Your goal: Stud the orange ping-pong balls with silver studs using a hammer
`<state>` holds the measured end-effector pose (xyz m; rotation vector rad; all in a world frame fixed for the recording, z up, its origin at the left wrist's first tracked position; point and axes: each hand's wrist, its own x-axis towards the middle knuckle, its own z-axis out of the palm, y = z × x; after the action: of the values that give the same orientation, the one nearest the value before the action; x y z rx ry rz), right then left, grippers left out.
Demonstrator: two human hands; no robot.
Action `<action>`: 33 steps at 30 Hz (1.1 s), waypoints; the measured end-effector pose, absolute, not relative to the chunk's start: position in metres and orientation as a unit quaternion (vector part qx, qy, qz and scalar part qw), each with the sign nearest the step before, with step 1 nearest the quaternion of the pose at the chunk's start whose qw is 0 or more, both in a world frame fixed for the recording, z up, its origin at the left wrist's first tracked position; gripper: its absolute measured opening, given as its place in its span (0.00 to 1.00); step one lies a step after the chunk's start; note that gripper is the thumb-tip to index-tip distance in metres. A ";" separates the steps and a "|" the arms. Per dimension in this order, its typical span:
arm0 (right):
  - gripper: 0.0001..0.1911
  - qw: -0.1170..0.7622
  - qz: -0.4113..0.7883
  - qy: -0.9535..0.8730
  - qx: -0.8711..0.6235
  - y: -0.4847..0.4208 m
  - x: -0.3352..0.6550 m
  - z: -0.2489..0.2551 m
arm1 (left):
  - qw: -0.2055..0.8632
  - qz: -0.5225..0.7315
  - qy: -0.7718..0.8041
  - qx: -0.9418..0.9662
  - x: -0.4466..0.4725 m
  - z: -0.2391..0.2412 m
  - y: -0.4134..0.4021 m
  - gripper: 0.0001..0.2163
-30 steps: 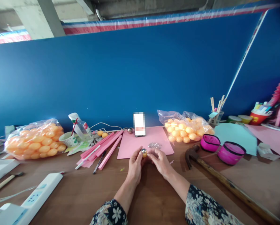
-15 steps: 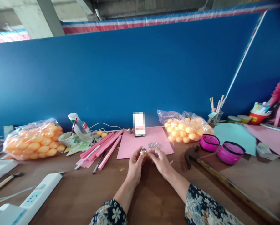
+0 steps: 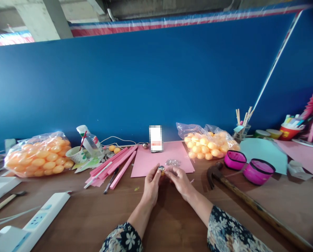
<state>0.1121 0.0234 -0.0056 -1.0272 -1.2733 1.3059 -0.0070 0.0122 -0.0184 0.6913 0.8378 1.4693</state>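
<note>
My left hand (image 3: 151, 185) pinches a small orange ball with shiny silver pieces on top (image 3: 161, 170), held just above the wooden table (image 3: 93, 213). My right hand (image 3: 179, 180) has its fingertips closed against the same ball from the right. Both hands sit at the near edge of a pink paper sheet (image 3: 151, 159). A little heap of silver sequins (image 3: 172, 162) lies on that sheet just beyond my fingers.
Two clear bags of orange balls lie at the left (image 3: 38, 155) and the right (image 3: 208, 141). Pink paper strips (image 3: 114, 162), a hammer (image 3: 240, 196), two magenta tape rolls (image 3: 247, 166), a power strip (image 3: 38, 220), a cup and bottle (image 3: 84, 148) surround me. A blue board stands behind.
None beyond a slight shift of the view; both hands stay on the small ball, my fingers working at it in place.
</note>
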 end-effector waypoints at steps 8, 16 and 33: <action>0.13 0.497 0.545 -0.525 -0.424 0.023 0.112 -0.005 | 0.604 0.637 0.360 0.316 -0.008 -0.021 0.014 0.22; 0.13 0.497 0.545 -0.527 -0.422 0.023 0.112 -0.005 | 0.598 0.637 0.362 0.325 -0.008 -0.022 0.014 0.22; 0.15 0.486 0.530 -0.540 -0.437 0.024 0.112 -0.006 | 0.592 0.637 0.363 0.334 -0.008 -0.019 0.014 0.23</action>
<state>0.1121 0.0239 -0.0062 -1.0633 -1.3137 1.2890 -0.0085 0.0136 -0.0193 0.7767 0.8450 1.4816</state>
